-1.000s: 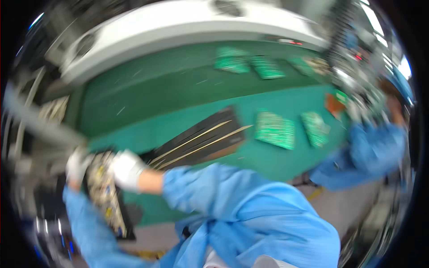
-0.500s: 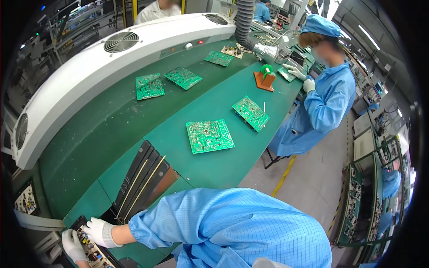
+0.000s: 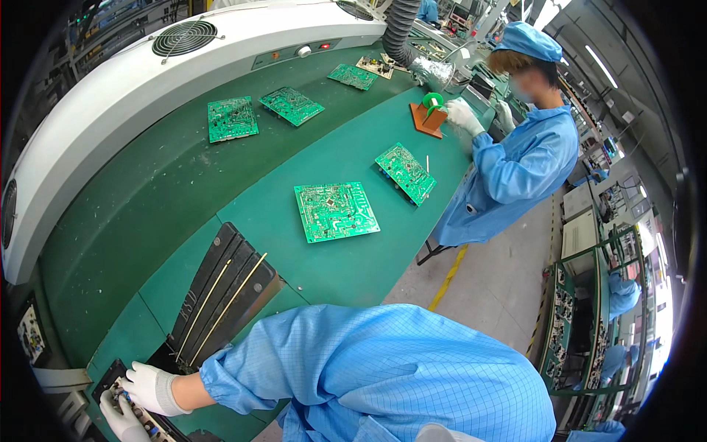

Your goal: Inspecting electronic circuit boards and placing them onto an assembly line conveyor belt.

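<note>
At the lower left, both my hands wear white gloves and rest on a circuit board (image 3: 149, 426) with many components, set in a black tray (image 3: 110, 373). My right hand (image 3: 151, 388) curls its fingers over the board's far end. My left hand (image 3: 122, 417) lies along the tray's left side, its fingers closed against the board. Their fingertips are partly hidden, so the exact contact is hard to see. Black slotted panels (image 3: 224, 298) with two thin pale rods lean just beyond my right forearm.
Green circuit boards lie along the green bench, including a near one (image 3: 336, 211) and one beside it (image 3: 405, 174). A white curved fan unit (image 3: 110, 96) runs along the back. A co-worker in blue (image 3: 523, 147) sits at the far right, near a green spool on a brown stand (image 3: 427, 120).
The view has shifted, moving the bench up and left in the picture. My hands stay on the board. The co-worker's gloved hands have moved, one closer to the spool.
</note>
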Demonstrator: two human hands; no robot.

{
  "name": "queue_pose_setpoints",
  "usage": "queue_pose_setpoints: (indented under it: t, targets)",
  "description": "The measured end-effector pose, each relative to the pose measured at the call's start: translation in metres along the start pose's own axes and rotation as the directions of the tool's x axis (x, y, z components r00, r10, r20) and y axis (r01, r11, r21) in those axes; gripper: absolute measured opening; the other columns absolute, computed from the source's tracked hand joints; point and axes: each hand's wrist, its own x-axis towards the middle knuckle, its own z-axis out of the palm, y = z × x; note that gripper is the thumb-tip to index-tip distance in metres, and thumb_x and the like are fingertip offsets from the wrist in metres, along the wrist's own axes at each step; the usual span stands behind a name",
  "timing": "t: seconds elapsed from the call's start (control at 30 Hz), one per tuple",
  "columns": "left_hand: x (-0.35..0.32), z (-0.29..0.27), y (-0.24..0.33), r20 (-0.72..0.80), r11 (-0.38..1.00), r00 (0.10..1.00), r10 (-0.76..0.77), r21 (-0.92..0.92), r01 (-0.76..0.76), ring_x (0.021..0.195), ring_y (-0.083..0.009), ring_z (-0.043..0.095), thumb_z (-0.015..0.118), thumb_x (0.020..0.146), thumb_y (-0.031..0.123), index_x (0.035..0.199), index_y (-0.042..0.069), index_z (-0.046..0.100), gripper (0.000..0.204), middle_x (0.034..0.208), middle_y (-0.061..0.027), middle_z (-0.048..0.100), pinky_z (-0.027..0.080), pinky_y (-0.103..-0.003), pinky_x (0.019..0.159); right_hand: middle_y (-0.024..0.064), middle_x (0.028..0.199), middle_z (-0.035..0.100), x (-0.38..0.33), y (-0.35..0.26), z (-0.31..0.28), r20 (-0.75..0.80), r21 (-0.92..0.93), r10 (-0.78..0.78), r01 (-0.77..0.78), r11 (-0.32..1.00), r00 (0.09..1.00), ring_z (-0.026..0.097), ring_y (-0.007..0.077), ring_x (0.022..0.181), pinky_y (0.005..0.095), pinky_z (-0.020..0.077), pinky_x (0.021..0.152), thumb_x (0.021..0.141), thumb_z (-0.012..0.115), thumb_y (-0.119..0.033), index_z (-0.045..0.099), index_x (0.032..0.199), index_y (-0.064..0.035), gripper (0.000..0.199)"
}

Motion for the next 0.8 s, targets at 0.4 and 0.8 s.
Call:
queue_pose_setpoints:
  t: [0.4, 0.8]
  targets:
    - [0.006, -0.015, 0.0, 0.063, 0.997, 0.996, 0.068, -0.034, -0.066, 0.105, -0.0339, 0.058, 0.052, 0.095, 0.009, 0.116, -0.005, 0.056, 0.025, 0.112, -0.0198, 0.059, 0.044, -0.04, 0.094, 0.012, 0.121, 0.062, 0.002, -0.005, 0.008, -0.149, -0.071, -0.013, 0.002, 0.997, 0.989, 0.057, 0.0259, 0.107, 0.0424, 0.0414, 0.095, 0.088, 0.057, -0.028, 0.074, 0.098, -0.008, 0.028]
    - [-0.035, -0.072, 0.094, -0.305, 0.942, 0.892, 0.334, 0.142, -0.304, 0.092, -0.0301, 0.064, 0.057, 0.1, 0.023, 0.116, 0.0, 0.066, 0.03, 0.108, -0.0152, 0.067, 0.051, -0.039, 0.081, 0.0075, 0.1, 0.06, -0.001, -0.008, 0.0, -0.105, -0.104, -0.032, 0.021, 0.994, 0.994, 0.056, 0.0248, 0.098, 0.0389, 0.043, 0.085, 0.083, 0.06, -0.029, 0.07, 0.092, -0.0081, 0.025]
